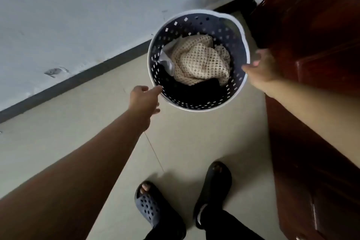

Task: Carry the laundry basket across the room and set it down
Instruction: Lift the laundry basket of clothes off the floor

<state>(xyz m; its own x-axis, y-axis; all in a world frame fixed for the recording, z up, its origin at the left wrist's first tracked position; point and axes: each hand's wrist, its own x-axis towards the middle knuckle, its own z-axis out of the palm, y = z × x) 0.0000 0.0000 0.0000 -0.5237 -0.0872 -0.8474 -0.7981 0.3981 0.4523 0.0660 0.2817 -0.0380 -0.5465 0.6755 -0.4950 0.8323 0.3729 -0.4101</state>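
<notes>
Two bare arms reach forward and down toward a round laundry basket (198,60) that stands on the pale tiled floor (97,132), in the corner where the white wall (78,15) meets a dark wooden door (321,64). The basket's mouth faces up toward the camera, so its long axis runs upright from floor to rim; only the white rim and the dark blue perforated inner wall show, while its outer side and base are hidden. Inside lie a cream mesh cloth (200,60), a grey piece (167,62) tucked against the left wall and something black (192,87) at the near side, too dark to make out. The left hand (144,99) is at the near left rim, fingers loosely spread, the forefinger tip touching or almost touching the rim; whether it grips cannot be told. The right hand (261,66) is at the right rim, fingers apart and blurred, its thumb at the edge; its hold cannot be told either. Both upper arms are cut off by the frame. Below, two feet in dark slippers (212,187) stand on the floor, the legs cut off at the bottom edge
</notes>
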